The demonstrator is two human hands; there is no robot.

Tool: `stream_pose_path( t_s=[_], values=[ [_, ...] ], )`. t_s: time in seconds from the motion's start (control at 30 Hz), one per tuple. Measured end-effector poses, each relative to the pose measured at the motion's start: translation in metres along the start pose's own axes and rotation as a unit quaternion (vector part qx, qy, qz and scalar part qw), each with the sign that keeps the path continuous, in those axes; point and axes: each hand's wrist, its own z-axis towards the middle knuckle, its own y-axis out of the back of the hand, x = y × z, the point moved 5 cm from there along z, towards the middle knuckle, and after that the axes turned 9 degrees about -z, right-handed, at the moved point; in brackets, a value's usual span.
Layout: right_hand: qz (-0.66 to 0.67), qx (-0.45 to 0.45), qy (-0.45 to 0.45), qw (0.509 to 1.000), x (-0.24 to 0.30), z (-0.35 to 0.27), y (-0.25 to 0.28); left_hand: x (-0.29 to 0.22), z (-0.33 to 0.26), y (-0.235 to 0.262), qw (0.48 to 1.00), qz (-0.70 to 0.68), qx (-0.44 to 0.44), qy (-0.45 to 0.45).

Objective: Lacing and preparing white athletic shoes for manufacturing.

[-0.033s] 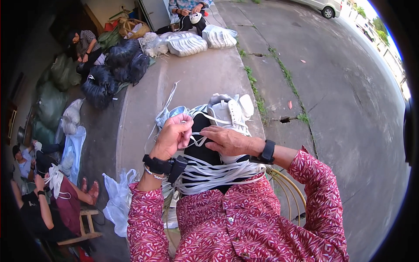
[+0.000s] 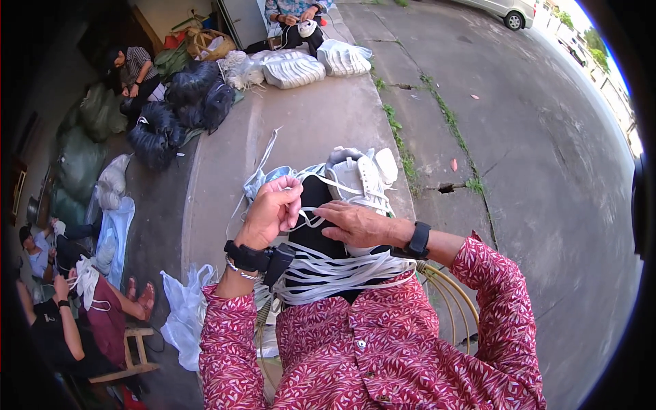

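Note:
My left hand [image 2: 277,205] is closed, thumb and fingers pinching a white shoelace [image 2: 309,220] in front of me. My right hand [image 2: 361,224] reaches across from the right with its back up; the looped lace runs in at its fingertips, which partly hide it. Just beyond the right hand lies a pale grey and white sneaker [image 2: 346,174] with loose laces, partly covered by that hand. A bundle of white laces [image 2: 342,277] stretches across the black cloth [image 2: 305,239] on my lap.
Light blue and white material [image 2: 263,179] lies beyond my left hand. A crumpled plastic bag [image 2: 184,318] is at my left. Packed white shoe parts [image 2: 294,70] and black bags [image 2: 156,137] stand farther off. Several people work nearby. A concrete edge [image 2: 389,116] runs along the right.

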Motion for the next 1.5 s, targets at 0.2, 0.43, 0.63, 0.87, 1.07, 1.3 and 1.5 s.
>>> stream_pose_path(
  t_s=[0.2,0.43,0.63,0.87,1.07,1.3,1.5],
  values=[
    [0.172,0.096,-0.099,0.976,0.004,-0.003,0.035,0.009,0.008,0.023,0.991,-0.118,-0.028,-0.062],
    [0.509,-0.402,-0.258,0.716,-0.142,-0.094,0.238,0.038,0.031,0.049,0.922,-0.377,-0.005,-0.089],
    [0.475,-0.433,-0.366,0.673,-0.145,-0.111,0.217,0.083,-0.026,0.261,0.839,-0.341,-0.379,-0.191],
    [0.414,-0.16,-0.389,0.807,-0.122,-0.052,0.113,0.106,-0.227,0.406,0.607,-0.284,-0.709,-0.219],
    [0.069,0.053,-0.214,0.973,-0.081,-0.013,0.054,0.069,-0.052,0.159,0.949,-0.025,-0.292,-0.114],
    [-0.161,0.091,-0.151,0.971,-0.065,-0.006,0.046,0.087,0.027,-0.018,0.831,0.512,-0.084,-0.2],
    [-0.106,0.05,-0.121,0.986,-0.071,-0.013,0.057,0.076,0.025,0.014,0.854,0.508,-0.035,-0.107]
  ],
)
